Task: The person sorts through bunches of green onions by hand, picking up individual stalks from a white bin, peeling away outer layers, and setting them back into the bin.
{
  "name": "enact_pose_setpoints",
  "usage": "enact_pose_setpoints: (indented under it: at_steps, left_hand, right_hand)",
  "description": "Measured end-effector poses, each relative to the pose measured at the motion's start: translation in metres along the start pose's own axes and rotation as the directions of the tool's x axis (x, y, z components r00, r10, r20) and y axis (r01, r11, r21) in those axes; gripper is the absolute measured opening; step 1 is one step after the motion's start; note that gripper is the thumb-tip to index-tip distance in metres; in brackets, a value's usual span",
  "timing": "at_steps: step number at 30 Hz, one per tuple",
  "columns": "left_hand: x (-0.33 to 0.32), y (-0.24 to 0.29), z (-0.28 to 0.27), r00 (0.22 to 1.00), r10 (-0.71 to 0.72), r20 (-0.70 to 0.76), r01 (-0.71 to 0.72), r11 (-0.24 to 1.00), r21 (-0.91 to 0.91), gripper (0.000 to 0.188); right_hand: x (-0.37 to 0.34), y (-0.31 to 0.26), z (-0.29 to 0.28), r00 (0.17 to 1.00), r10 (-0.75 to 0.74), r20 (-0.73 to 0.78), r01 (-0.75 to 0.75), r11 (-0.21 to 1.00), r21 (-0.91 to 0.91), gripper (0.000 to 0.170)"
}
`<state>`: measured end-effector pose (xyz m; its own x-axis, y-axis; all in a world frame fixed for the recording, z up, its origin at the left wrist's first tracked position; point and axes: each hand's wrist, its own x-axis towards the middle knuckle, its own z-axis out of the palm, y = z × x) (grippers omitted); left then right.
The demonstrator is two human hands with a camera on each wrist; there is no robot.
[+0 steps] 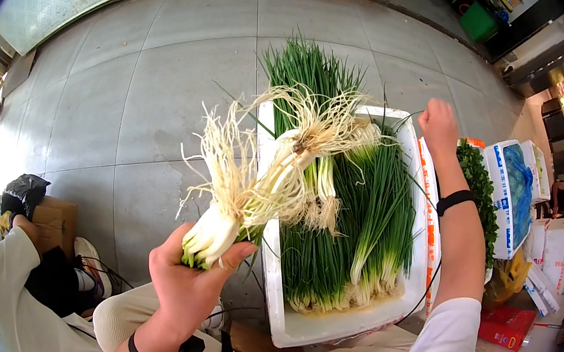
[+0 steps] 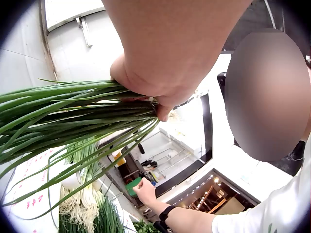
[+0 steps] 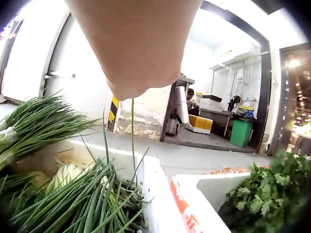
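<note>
My left hand grips a bunch of scallions around its white stems, the tangled pale roots pointing up and away. In the left wrist view the long green leaves trail out from that hand. Curled into a fist, my right hand is above the far right corner of the white foam box. A thin scallion leaf hangs from its fingers in the right wrist view. Inside the box lie more scallions, and another leafy bunch extends over its far left edge.
To the right, a second foam box holds leafy green herbs. Beyond it stand a box with blue plastic and a red package. A cardboard box sits at left beside a person's shoe. Grey tiles cover the floor.
</note>
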<state>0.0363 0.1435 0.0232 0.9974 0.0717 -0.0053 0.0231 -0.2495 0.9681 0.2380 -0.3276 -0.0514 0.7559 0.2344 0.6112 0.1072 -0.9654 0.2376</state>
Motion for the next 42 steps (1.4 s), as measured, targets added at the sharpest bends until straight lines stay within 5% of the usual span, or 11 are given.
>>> enact_pose_setpoints:
  at_steps: [15, 18, 24, 30, 36, 42]
  left_hand:
    - [-0.001, -0.004, 0.003, 1.000, 0.021, 0.001, -0.021, 0.999, 0.033, 0.028]
    - [0.000, -0.004, 0.002, 1.000, 0.022, 0.005, -0.022, 0.999, 0.034, 0.028]
    - [-0.001, 0.000, 0.004, 1.000, 0.005, -0.001, -0.005, 0.999, 0.033, 0.027]
    - [0.001, -0.001, 0.006, 1.000, 0.000, -0.013, 0.001, 0.998, 0.057, 0.028]
    - [0.003, -0.007, 0.009, 0.999, -0.012, -0.036, 0.015, 0.996, 0.093, 0.028]
    - [0.005, -0.004, 0.010, 0.999, -0.042, -0.020, 0.045, 0.985, 0.165, 0.032]
  right_hand:
    - [-0.027, -0.004, 0.015, 0.977, -0.059, 0.203, 0.031, 0.990, 0.137, 0.027]
    - [-0.039, 0.005, 0.031, 0.941, -0.042, 0.335, -0.017, 0.985, 0.170, 0.031]
    - [-0.048, 0.001, 0.040, 0.888, -0.105, 0.448, 0.048, 0.989, 0.136, 0.023]
    - [-0.044, -0.005, 0.053, 0.944, -0.138, 0.301, 0.115, 0.989, 0.093, 0.013]
    - [-0.050, -0.005, 0.079, 0.918, -0.163, 0.362, 0.099, 0.977, 0.188, 0.007]
    - [-0.055, -0.008, 0.095, 0.824, -0.161, 0.544, 0.154, 0.986, 0.059, 0.006]
